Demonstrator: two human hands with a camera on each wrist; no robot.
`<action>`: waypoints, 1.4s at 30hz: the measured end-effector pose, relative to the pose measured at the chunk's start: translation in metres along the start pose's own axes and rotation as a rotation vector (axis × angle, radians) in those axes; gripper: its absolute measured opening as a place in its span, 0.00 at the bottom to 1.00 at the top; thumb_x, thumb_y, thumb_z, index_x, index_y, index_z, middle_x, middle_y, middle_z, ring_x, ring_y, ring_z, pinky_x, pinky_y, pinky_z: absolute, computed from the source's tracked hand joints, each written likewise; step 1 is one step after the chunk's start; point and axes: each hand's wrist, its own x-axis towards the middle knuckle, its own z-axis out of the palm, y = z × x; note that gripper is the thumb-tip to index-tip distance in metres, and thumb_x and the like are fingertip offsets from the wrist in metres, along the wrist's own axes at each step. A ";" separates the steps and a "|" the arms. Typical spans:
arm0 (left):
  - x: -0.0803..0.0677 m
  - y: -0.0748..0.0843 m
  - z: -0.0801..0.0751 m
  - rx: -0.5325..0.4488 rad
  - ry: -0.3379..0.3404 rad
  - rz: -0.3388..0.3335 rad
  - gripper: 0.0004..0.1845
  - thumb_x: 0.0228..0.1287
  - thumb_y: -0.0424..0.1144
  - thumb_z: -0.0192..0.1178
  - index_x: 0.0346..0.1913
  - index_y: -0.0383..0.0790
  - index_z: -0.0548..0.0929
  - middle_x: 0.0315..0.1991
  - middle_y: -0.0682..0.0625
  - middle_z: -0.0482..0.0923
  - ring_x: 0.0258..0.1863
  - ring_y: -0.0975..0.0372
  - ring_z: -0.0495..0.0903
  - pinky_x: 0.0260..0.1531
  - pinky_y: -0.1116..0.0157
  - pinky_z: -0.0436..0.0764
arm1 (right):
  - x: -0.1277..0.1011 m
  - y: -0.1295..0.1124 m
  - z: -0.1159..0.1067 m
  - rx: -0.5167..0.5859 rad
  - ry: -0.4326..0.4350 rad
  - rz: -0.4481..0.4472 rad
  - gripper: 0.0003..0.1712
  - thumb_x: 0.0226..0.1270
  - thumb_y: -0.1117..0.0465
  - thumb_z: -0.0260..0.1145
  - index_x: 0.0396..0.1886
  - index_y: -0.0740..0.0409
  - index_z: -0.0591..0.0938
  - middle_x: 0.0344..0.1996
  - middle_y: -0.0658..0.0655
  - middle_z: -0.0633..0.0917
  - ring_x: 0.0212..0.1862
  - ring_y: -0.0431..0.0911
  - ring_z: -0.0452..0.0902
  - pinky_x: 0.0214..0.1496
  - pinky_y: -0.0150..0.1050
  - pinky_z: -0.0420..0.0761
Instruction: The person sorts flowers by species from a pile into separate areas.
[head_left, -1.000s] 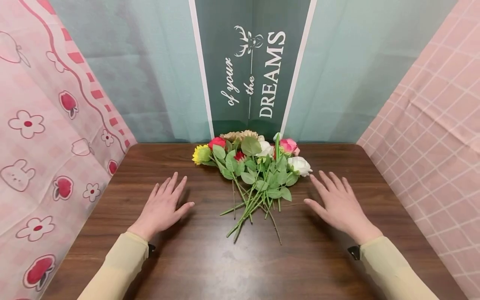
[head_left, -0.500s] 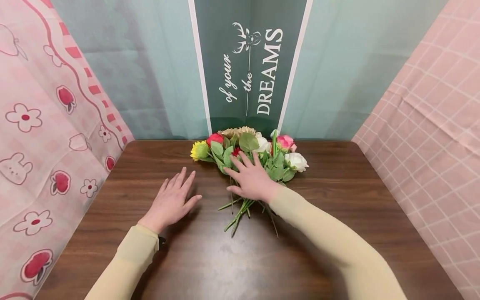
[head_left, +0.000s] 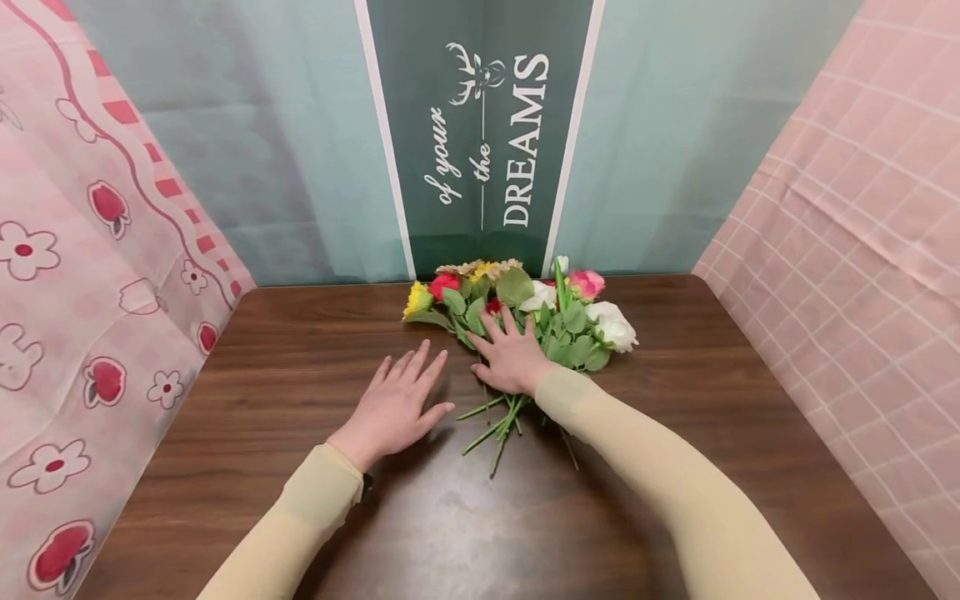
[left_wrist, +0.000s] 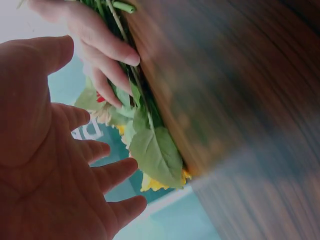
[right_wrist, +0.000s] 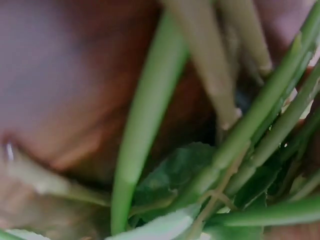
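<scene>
bouquet: loose bunch of artificial flowers (head_left: 525, 321) is lying at the far middle of the wooden table (head_left: 300, 358), heads pointing at the backdrop, stems (head_left: 498, 421) fanning toward the person. Not tied, as far as the pictures are showing.
right hand: right hand (head_left: 512, 357) is resting palm-down on the leaves where the stems are crossing, fingers spread and straight. Pressing, not gripping. Right wrist view is showing only blurred green stems (right_wrist: 150, 125) up close.
left hand: left hand (head_left: 393, 406) is hovering or lying flat just left of the stems, fingers spread, holding nothing. Contact with the table: cannot tell. Left wrist view is showing its open palm (left_wrist: 55, 165) facing the leaves (left_wrist: 155, 150).
surroundings: green panel reading "DREAMS" (head_left: 483, 133) is standing behind the heads; pink printed cloth (head_left: 90, 267) is hanging left, pink checked cloth (head_left: 847, 233) right.
risk: stems are lying loose and splayed, so a flat-hand gather is likely missing outer ones; white rose (head_left: 617, 329) is sitting at the right edge and could roll off the bunch. Pressing hard could be bending leaves.
</scene>
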 end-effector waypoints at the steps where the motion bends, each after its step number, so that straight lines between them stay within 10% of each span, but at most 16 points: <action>1: 0.004 0.004 0.001 0.007 -0.003 0.014 0.42 0.76 0.65 0.49 0.83 0.48 0.52 0.82 0.41 0.45 0.77 0.44 0.56 0.74 0.39 0.52 | -0.003 0.006 0.001 0.013 0.001 0.003 0.38 0.78 0.34 0.49 0.83 0.35 0.57 0.83 0.54 0.40 0.81 0.64 0.30 0.72 0.76 0.46; 23: 0.061 0.120 0.013 0.077 -0.082 0.289 0.43 0.74 0.69 0.44 0.84 0.55 0.48 0.83 0.46 0.43 0.80 0.50 0.51 0.76 0.43 0.48 | -0.097 0.170 0.018 0.057 0.062 0.101 0.34 0.80 0.45 0.53 0.82 0.43 0.61 0.82 0.61 0.45 0.79 0.70 0.35 0.69 0.80 0.43; 33: 0.066 0.135 0.015 0.043 -0.081 0.306 0.44 0.73 0.71 0.43 0.84 0.55 0.48 0.83 0.46 0.43 0.80 0.51 0.51 0.76 0.44 0.48 | -0.117 0.208 0.020 0.102 0.077 0.157 0.34 0.81 0.47 0.54 0.81 0.46 0.62 0.82 0.62 0.44 0.78 0.72 0.34 0.64 0.83 0.46; 42: 0.067 0.118 0.016 0.011 -0.048 0.252 0.43 0.75 0.70 0.42 0.84 0.55 0.46 0.83 0.48 0.40 0.80 0.51 0.50 0.77 0.45 0.46 | -0.127 0.191 -0.008 0.260 0.137 0.180 0.30 0.82 0.46 0.53 0.77 0.48 0.70 0.82 0.63 0.47 0.78 0.72 0.33 0.71 0.77 0.38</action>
